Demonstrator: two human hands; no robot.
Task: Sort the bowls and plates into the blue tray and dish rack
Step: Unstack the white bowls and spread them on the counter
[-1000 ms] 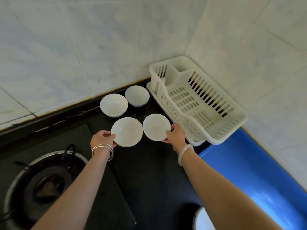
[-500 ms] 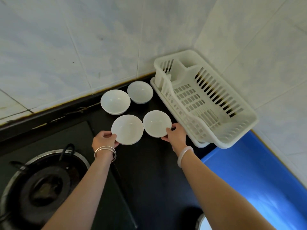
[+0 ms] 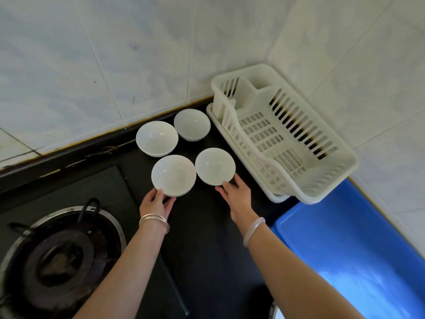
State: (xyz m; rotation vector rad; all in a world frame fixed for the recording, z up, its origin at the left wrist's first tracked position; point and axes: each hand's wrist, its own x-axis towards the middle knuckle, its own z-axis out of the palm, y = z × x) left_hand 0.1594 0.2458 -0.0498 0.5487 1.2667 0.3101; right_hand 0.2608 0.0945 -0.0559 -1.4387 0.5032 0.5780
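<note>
Left hand (image 3: 156,203) fingers pinch the near-left bowl (image 3: 173,174)'s 7 o'clock rim; right hand (image 3: 236,194) fingers grip the near-right bowl (image 3: 215,166)'s 5 o'clock edge. Such one-sided edge grips could let either bowl tip or slip.

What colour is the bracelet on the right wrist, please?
Pale, milky white bracelet; the head view, the only one, shows it clearly.

Four bowls sit on the table (image 3: 207,238) in a two-by-two block: rear-left bowl (image 3: 157,138), rear-right bowl (image 3: 192,124), front-left bowl (image 3: 173,175), front-right bowl (image 3: 215,166). Dish rack (image 3: 282,134) stands just right of them, in the wall corner. Tray (image 3: 358,245) lies in front of the rack, to the right. Burner (image 3: 59,256) lies front-left.
</note>
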